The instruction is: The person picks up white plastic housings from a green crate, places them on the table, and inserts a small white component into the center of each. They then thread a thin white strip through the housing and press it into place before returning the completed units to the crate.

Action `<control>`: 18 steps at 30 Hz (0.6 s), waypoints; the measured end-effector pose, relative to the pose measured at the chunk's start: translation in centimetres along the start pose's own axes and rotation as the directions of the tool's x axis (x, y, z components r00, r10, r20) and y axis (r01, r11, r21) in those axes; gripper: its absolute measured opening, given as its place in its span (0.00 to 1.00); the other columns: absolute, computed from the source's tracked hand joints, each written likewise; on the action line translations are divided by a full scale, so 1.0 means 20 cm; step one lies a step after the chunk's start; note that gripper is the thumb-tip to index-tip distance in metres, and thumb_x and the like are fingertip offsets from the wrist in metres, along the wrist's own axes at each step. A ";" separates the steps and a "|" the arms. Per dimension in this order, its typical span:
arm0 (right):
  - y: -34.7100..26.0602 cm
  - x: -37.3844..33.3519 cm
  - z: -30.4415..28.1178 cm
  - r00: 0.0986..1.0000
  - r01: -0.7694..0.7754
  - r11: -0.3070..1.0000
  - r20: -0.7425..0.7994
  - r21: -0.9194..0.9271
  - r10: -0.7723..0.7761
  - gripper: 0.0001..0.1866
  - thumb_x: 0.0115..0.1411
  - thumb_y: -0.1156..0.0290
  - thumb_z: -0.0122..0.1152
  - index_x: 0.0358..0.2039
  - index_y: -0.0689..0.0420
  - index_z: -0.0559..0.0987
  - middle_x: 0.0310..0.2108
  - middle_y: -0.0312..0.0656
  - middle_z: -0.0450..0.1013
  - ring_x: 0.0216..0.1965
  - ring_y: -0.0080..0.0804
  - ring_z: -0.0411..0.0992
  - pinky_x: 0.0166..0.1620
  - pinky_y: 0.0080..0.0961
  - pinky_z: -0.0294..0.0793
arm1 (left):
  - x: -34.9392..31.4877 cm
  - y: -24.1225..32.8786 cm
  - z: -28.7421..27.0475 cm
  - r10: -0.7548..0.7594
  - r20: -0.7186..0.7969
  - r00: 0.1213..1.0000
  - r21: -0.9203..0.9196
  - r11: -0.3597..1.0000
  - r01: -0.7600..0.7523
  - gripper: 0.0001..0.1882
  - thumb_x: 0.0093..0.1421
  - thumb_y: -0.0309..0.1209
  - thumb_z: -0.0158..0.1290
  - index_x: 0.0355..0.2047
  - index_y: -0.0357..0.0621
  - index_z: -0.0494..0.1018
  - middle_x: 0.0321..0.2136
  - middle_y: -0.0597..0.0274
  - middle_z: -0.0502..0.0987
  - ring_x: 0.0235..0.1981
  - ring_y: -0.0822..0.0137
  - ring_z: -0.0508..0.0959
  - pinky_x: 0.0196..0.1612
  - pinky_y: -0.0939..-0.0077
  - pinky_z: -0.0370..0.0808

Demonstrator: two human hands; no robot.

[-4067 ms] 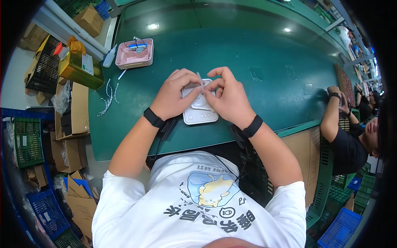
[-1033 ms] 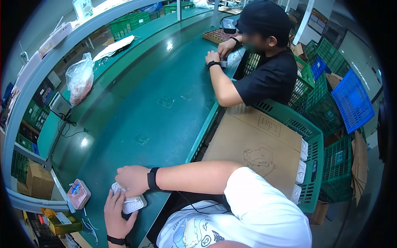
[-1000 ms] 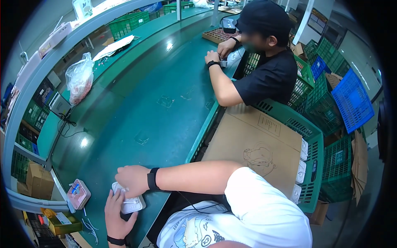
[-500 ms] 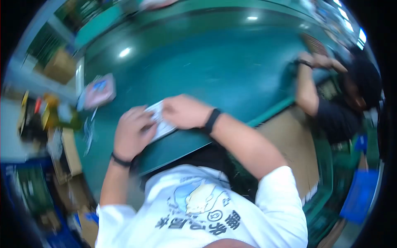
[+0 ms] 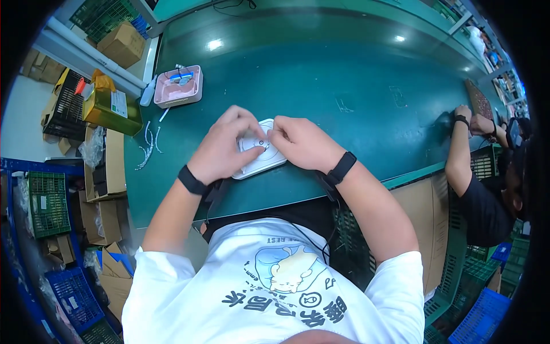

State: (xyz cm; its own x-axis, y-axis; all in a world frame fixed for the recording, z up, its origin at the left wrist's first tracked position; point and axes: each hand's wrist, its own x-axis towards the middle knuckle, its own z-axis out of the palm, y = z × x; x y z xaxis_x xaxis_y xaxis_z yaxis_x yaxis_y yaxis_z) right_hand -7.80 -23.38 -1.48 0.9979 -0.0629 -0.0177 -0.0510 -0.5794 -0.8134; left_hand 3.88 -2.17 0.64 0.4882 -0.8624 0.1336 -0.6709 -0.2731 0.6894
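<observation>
A flat white plate-like part with rounded corners and a round mark at its middle lies on the green table in front of me. My left hand is over its left side. The thumb and forefinger curve over the middle with a gap between them, and nothing shows held there. Above the part's right side, my right hand has its fingers curled and thumb pressed in. Whatever its fingertips pinch is hidden or too small to name. Both wrists wear black bands.
A pink box with small items stands at the table's far left, beside a whitish bottle. Nearer lie thin white strips. A yellow can is left of the table. At right, a co-worker's arms rest near a brown board.
The whole view has shifted and become sharper. My left thumb and forefinger have spread over the part's middle; my right hand stays at its right side.
</observation>
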 end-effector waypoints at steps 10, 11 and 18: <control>0.07 0.02 0.02 1.000 -0.009 1.000 0.008 -0.008 0.009 0.15 0.74 0.60 0.61 0.37 0.61 0.76 0.35 0.52 0.78 0.36 0.47 0.78 0.40 0.42 0.76 | -0.15 -0.02 0.05 0.046 0.021 0.999 0.045 0.998 -0.047 0.33 0.55 0.37 0.76 0.60 0.47 0.77 0.64 0.47 0.72 0.66 0.45 0.74 0.66 0.53 0.75; 0.09 0.04 0.03 0.999 0.045 0.998 -0.017 -0.033 -0.046 0.14 0.73 0.60 0.63 0.40 0.60 0.77 0.39 0.53 0.79 0.39 0.47 0.78 0.42 0.42 0.77 | -0.19 -0.01 0.04 0.109 -0.047 0.993 0.123 0.987 -0.102 0.36 0.54 0.37 0.77 0.62 0.47 0.76 0.66 0.47 0.72 0.67 0.45 0.74 0.67 0.52 0.75; -0.18 -0.01 -0.11 0.772 0.480 0.832 -0.317 -0.277 -0.551 0.34 0.62 0.53 0.76 0.64 0.52 0.75 0.60 0.53 0.74 0.57 0.53 0.77 0.56 0.47 0.80 | -0.13 -0.03 -0.02 -0.253 0.078 0.964 -0.809 0.549 0.210 0.29 0.73 0.49 0.59 0.68 0.49 0.73 0.65 0.53 0.77 0.65 0.55 0.79 0.68 0.53 0.76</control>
State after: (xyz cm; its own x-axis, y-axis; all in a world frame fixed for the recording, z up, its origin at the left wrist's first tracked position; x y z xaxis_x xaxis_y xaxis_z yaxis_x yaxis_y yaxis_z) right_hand -7.84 -23.12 2.66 0.7856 0.0134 0.6186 0.4255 -0.7376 -0.5244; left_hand 3.28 0.42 0.10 0.5966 -0.7961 -0.1012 0.1857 0.0142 0.9825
